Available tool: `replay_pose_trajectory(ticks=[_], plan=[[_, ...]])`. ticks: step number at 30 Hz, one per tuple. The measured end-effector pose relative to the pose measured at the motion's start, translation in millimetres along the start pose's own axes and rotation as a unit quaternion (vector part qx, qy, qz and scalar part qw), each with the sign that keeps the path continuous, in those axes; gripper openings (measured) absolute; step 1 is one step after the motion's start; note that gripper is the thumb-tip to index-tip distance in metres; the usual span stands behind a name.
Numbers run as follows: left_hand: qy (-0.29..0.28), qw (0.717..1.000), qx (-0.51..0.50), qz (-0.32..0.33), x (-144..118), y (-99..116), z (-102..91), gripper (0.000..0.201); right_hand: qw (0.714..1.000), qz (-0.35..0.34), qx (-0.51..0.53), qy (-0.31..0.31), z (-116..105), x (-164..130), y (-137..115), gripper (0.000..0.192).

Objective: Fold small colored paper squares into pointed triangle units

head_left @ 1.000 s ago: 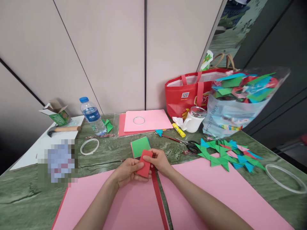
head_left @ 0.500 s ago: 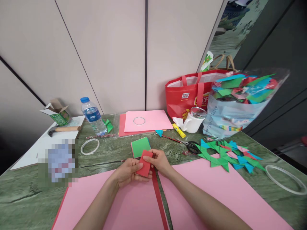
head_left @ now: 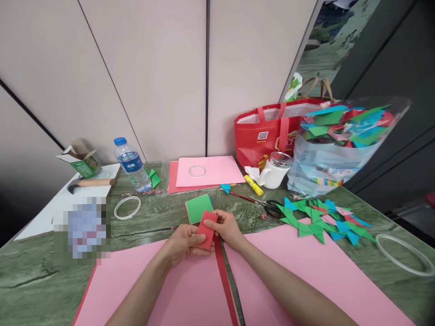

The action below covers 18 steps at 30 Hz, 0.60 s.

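A red piece of paper (head_left: 208,230), folded into a narrow rectangle, is held tilted between both hands over the pink sheets. My left hand (head_left: 186,243) grips its lower left part, thumb on top and fingers beneath. My right hand (head_left: 225,227) pinches its upper right edge, the thumb lying across the front. Just behind it lies a stack of square papers (head_left: 198,208) with a green one on top, partly covered by the red paper. Large pink sheets (head_left: 170,290) spread under my forearms, with a red strip showing along one edge.
Folded paper pieces (head_left: 316,219), scissors (head_left: 272,208), a glue stick (head_left: 253,185) and a white mug (head_left: 276,171) are on the right, before a red bag (head_left: 251,136) and a plastic bag (head_left: 316,163). A water bottle (head_left: 132,165), hammer (head_left: 91,182) and white ring (head_left: 127,208) are left.
The red folded paper and both hands have shifted very slightly upward. My left thumb sits a little further right on the paper; the grip is otherwise the same.
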<state>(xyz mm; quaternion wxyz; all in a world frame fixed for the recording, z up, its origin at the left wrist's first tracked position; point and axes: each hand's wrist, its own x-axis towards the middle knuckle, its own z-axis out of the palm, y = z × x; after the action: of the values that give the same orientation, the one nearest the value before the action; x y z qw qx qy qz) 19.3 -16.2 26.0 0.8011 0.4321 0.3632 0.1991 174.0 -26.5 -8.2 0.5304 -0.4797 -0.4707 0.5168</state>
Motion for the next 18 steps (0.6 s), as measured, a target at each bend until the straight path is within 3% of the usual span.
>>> replay_pose_trajectory(ticks=[10,18], plan=[[-0.027,1.000,-0.011,0.009,-1.9,1.8,0.2,0.034,1.000,-0.001,0.002,-0.006,-0.3,-1.0,-1.4,0.029],[0.005,1.000,0.010,0.020,0.9,-0.6,3.8,0.039,0.999,-0.029,-0.036,0.024,1.0,-1.5,-1.0,0.025]])
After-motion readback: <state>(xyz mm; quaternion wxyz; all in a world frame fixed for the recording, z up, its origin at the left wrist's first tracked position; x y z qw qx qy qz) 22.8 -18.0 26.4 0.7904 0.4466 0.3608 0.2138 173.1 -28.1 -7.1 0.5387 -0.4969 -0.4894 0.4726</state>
